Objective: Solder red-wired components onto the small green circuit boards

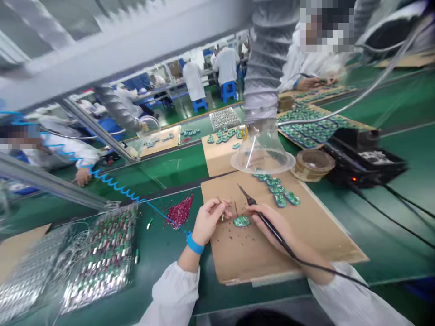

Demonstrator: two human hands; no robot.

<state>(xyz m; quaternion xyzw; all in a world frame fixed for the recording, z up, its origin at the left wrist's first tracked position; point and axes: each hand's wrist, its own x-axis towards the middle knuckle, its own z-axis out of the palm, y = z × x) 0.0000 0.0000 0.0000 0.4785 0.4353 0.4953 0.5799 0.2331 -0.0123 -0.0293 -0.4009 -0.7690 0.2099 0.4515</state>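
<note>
My right hand (273, 225) grips a soldering iron (279, 238) like a pen, its tip pointing up and away to the left. My left hand (208, 219), with a blue wrist strap (195, 244) and coiled cord, is closed in a pinch at the cardboard's left side; a small thin piece shows at its fingertips, too small to name. Between both hands a small green circuit board (241, 221) lies on the cardboard sheet (268, 262), a thin dark lead rising beside it. Dark specks are scattered around the board. The iron's tip is apart from it.
More circuit boards (280, 200) lie at the cardboard's back, near a clear extraction hood (262, 158). Right stand a tape roll (312, 165) and a black soldering station (363, 158). Left are red wires (180, 211) and a filled tray (102, 258). Co-workers sit across the bench.
</note>
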